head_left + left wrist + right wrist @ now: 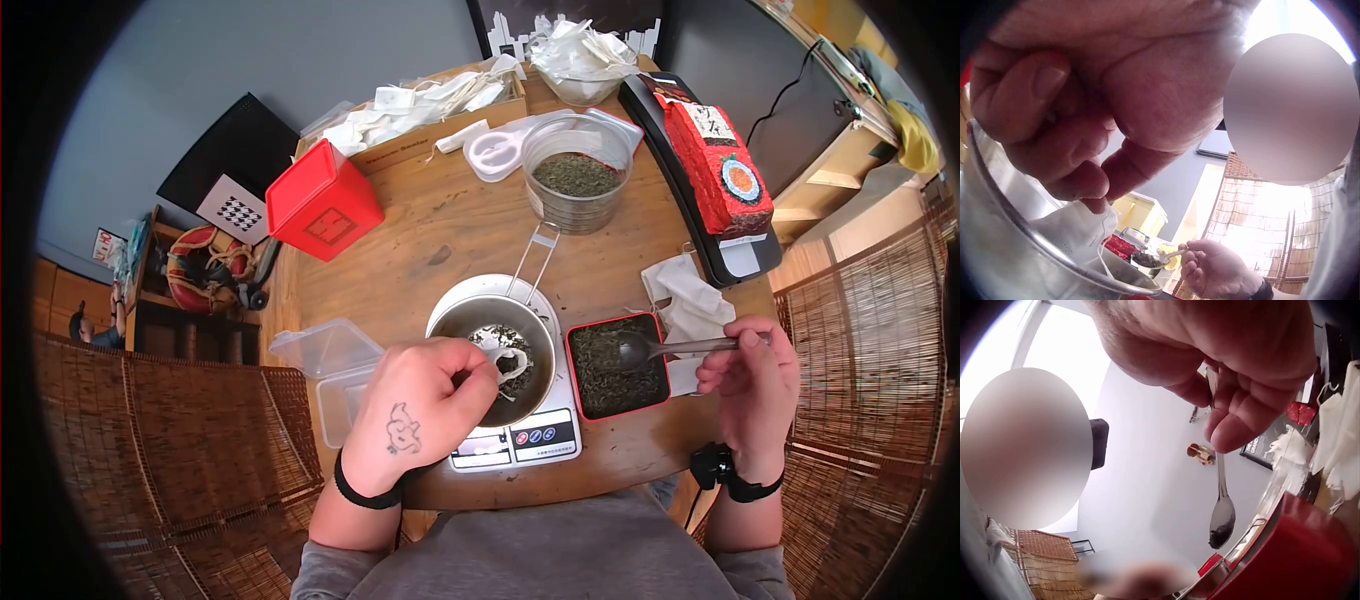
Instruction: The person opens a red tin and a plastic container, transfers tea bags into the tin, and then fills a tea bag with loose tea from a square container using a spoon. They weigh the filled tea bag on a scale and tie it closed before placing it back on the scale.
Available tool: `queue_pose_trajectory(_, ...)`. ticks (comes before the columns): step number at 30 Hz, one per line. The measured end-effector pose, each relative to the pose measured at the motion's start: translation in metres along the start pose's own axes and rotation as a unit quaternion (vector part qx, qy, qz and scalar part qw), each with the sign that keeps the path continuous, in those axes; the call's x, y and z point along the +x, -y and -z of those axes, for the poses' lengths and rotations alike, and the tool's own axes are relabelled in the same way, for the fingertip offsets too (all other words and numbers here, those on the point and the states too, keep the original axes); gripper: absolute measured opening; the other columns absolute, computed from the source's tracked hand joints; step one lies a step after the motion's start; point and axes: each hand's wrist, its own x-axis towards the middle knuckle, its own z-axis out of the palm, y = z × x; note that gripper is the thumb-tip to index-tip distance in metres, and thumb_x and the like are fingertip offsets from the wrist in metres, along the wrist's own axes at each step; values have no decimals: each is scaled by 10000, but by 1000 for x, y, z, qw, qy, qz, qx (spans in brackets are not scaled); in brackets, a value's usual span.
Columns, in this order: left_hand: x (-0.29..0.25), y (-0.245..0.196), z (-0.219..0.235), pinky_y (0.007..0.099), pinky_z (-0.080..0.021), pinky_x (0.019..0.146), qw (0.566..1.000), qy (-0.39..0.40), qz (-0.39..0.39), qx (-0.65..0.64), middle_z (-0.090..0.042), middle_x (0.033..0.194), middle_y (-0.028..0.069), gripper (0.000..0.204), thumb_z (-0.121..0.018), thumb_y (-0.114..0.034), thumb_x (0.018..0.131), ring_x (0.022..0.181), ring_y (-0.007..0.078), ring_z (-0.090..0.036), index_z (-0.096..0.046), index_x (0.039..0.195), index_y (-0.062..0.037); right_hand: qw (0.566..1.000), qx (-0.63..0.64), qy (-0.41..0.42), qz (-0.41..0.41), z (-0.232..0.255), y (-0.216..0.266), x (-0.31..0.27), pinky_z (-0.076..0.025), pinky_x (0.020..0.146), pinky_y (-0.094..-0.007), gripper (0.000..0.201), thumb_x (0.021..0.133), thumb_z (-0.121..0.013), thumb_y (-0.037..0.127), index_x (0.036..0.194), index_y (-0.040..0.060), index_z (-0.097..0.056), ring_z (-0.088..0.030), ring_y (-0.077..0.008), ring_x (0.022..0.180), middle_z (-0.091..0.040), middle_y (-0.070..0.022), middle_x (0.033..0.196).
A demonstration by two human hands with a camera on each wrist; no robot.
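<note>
My left hand (420,400) pinches the top of a white drawstring tea bag (1072,228) between thumb and fingers. The bag sits inside a metal strainer-like pot (548,372) with a long wire handle, and loose dark tea leaves lie at the pot's bottom. Under the pot is a white digital scale (548,440). To the right, my right hand (757,385) holds a metal spoon (634,350) by its handle over a square red-rimmed tin (571,365) of dark tea leaves. Some dark leaves lie in the spoon's bowl (1222,525).
A red box (325,205) and an open clear plastic container (340,400) stand left. Behind are a clear tub (578,215) of leaves, a carton (400,148) of white bags and a red tea packet (715,165). White bags (685,295) lie beyond the tin.
</note>
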Motion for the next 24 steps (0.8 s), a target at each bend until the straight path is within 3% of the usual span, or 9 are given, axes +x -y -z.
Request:
queue_pose_trajectory(7, 2, -2, -2, 419, -544, 635, 1000, 7, -21, 1, -689, 727, 193, 164, -672, -143, 899, 657, 377, -692, -734, 827, -9, 992, -31, 123, -14, -47, 8, -4, -622, 704, -295, 180, 1092, -579, 122, 1183, -17, -649, -743, -152, 767, -770, -121, 900)
queue_pose_trajectory(12, 2, 3, 0, 428, -540, 624, 1000, 6, -20, -4, -687, 719, 198, 168, -661, -141, 897, 643, 379, -687, -740, 837, -5, 987, -52, 149, -13, -67, 4, -9, -618, 738, -280, 152, 1079, -590, 69, 1177, -26, -656, -735, -135, 804, -759, -105, 943)
queue_pose_trajectory(14, 2, 5, 0, 362, -507, 595, 999, 4, -30, -15, -687, 708, 169, 124, -699, -94, 880, 599, 239, -650, -738, 842, 17, 984, -98, 143, 32, -70, 4, -12, -621, 749, -277, 146, 1072, -591, 42, 1180, -30, -658, -743, -134, 832, -747, -94, 975)
queue_pose_trajectory(15, 2, 3, 1, 431, -540, 616, 1000, 6, -29, -10, -686, 724, 205, 162, -668, -141, 891, 640, 385, -684, -739, 834, -7, 984, -98, 145, 31, -72, 5, -13, -621, 749, -277, 146, 1072, -591, 42, 1180, -30, -658, -743, -134, 832, -747, -94, 975)
queue_pose_trajectory(24, 2, 9, 0, 435, -544, 619, 999, 2, -39, -35, -684, 731, 213, 150, -666, -129, 887, 653, 393, -691, -745, 839, -10, 950, -214, 190, 126, -78, 9, -20, -603, 765, -247, 133, 1038, -643, 9, 1150, -61, -657, -759, -120, 877, -757, -88, 965)
